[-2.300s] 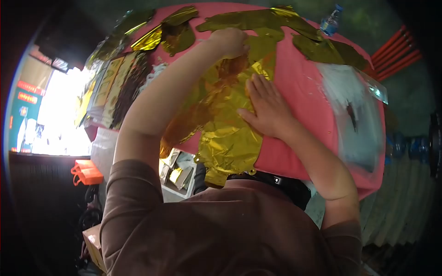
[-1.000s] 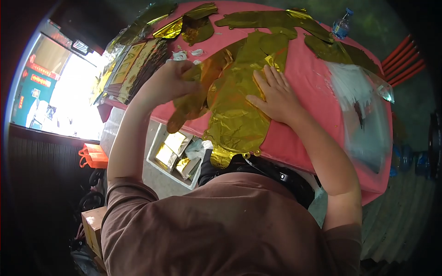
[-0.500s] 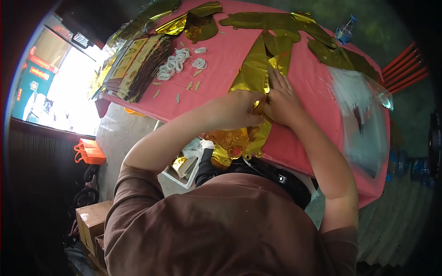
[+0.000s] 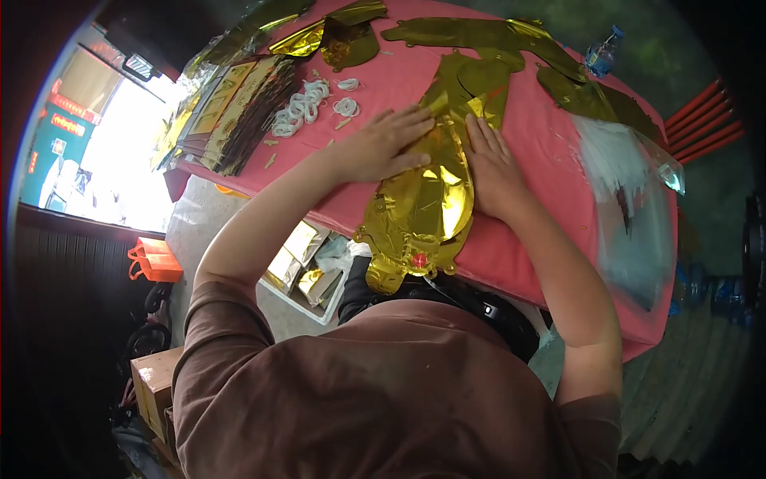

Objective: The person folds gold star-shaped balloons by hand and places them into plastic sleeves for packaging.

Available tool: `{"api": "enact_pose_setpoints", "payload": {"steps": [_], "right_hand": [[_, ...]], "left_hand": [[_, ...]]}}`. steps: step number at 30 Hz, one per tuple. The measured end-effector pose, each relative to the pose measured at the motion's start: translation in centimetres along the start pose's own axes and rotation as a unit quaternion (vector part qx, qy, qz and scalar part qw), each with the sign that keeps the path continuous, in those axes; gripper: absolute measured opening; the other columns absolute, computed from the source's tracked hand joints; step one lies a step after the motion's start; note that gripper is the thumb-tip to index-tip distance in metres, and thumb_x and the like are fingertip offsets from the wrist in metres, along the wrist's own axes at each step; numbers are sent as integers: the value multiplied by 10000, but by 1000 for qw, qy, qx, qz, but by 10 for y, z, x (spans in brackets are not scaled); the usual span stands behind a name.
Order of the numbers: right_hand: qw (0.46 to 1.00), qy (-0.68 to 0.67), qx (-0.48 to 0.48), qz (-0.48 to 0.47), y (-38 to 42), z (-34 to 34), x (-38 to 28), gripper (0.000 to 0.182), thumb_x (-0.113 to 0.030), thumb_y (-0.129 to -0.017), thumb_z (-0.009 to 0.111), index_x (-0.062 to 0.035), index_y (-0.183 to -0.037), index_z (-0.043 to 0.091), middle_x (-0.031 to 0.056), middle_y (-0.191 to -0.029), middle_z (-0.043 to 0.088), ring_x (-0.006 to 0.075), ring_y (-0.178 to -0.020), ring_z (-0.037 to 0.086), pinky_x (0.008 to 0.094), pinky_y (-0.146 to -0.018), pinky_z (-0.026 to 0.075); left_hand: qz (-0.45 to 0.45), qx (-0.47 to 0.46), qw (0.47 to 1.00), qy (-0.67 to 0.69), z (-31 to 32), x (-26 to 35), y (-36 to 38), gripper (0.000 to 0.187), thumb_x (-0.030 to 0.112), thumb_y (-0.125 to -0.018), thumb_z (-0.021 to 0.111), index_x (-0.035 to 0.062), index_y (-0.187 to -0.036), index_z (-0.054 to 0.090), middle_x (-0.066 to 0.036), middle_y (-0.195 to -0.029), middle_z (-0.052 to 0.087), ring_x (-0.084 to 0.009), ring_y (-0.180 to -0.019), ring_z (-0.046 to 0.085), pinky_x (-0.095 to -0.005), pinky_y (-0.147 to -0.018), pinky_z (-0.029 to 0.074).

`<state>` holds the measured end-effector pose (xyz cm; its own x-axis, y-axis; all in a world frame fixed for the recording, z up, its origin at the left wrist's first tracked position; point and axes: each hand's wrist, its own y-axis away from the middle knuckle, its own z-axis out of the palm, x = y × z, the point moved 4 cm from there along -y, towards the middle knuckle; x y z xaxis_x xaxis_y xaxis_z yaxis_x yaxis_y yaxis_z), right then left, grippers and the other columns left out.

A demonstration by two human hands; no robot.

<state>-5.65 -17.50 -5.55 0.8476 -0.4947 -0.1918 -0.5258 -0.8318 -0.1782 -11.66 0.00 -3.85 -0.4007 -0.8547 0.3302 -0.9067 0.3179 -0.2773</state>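
Note:
A flat gold foil balloon (image 4: 423,199) lies on the pink tablecloth (image 4: 542,191) in front of me, its lower end hanging over the near edge with a red spot on it. My left hand (image 4: 387,144) is spread on the foil's left side, fingers pointing right and away from me. Along the right side rests my right hand (image 4: 493,169), palm down with its fingers stretched out. Beyond my hands more gold foil (image 4: 479,80) continues across the cloth. Neither hand grips anything.
Bundles of white cord (image 4: 302,109) lie at the left, beside a stack of printed packets (image 4: 239,112). Clear plastic bags (image 4: 622,207) cover the right side. A water bottle (image 4: 603,54) stands at the far edge. Below the table sits a white bin (image 4: 323,313).
My left hand has let go of the foil near my right hand and moved left, opening out flat. The foil's near part is now spread flatter. My right hand has barely moved.

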Motion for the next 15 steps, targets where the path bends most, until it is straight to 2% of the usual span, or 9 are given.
{"api": "enact_pose_setpoints", "payload": {"steps": [2, 6, 8, 9, 11, 12, 14, 15], "right_hand": [[997, 51, -53, 10, 1, -7, -4, 592, -232, -810, 581, -44, -1344, 407, 228, -1485, 156, 345, -1383, 159, 429, -1124, 150], [999, 17, -41, 13, 1, -9, -6, 615, -184, -796, 597, -24, -1349, 381, 228, -1481, 172, 345, -1380, 174, 431, -1123, 151], [1000, 27, -10, 9, 0, -2, 0, 593, -260, -882, 507, -33, -1394, 310, 201, -1481, 206, 337, -1378, 186, 432, -1120, 149], [1000, 26, -11, 9, -2, 0, 4, 593, -260, -882, 507, -33, -1394, 310, 201, -1481, 206, 337, -1378, 186, 432, -1120, 149], [969, -239, 33, 57, -8, 1, 17, 580, -376, -952, 363, -66, -1430, 251, 169, -1481, 234, 324, -1381, 188, 431, -1116, 145], [969, -240, 28, 56, -6, 0, 15, 580, -376, -952, 363, -66, -1430, 251, 169, -1481, 234, 324, -1381, 188, 431, -1116, 145], [980, -195, 34, 35, -5, -5, 11, 594, -461, -970, 237, -109, -1448, 222, 146, -1482, 250, 317, -1382, 190, 434, -1112, 147], [989, -145, 29, 30, -3, -5, 8, 585, -455, -958, 313, -140, -1446, 244, 154, -1486, 234, 320, -1382, 190, 444, -1109, 149]], "left_hand": [[4, -104, 991, -78, 8, 3, 2, 685, 475, -916, 446, 75, -1433, 243, -160, -1485, 222, -310, -1386, 177, -439, -1112, 182], [10, -113, 989, -93, 6, 4, 3, 721, 516, -912, 418, 85, -1447, 199, -136, -1496, 206, -304, -1389, 169, -475, -1113, 142], [22, -105, 991, -83, 5, 3, 4, 723, 515, -907, 430, 85, -1445, 210, -143, -1492, 214, -306, -1386, 180, -481, -1109, 152], [21, -106, 991, -82, 5, 3, 5, 723, 515, -907, 430, 85, -1445, 210, -143, -1492, 214, -306, -1386, 180, -481, -1109, 152], [29, -96, 991, -88, 5, 4, 5, 729, 520, -902, 437, 89, -1445, 214, -146, -1490, 219, -306, -1384, 186, -481, -1110, 153], [25, -96, 991, -86, 5, 3, 6, 729, 520, -902, 437, 89, -1445, 214, -146, -1490, 219, -306, -1384, 186, -481, -1110, 153], [31, -88, 991, -92, 6, 4, 6, 731, 522, -896, 445, 92, -1444, 220, -150, -1488, 223, -301, -1382, 193, -481, -1113, 150], [28, -88, 992, -91, 6, 4, 6, 731, 522, -896, 445, 92, -1444, 220, -150, -1488, 223, -301, -1382, 193, -481, -1113, 150]]}}
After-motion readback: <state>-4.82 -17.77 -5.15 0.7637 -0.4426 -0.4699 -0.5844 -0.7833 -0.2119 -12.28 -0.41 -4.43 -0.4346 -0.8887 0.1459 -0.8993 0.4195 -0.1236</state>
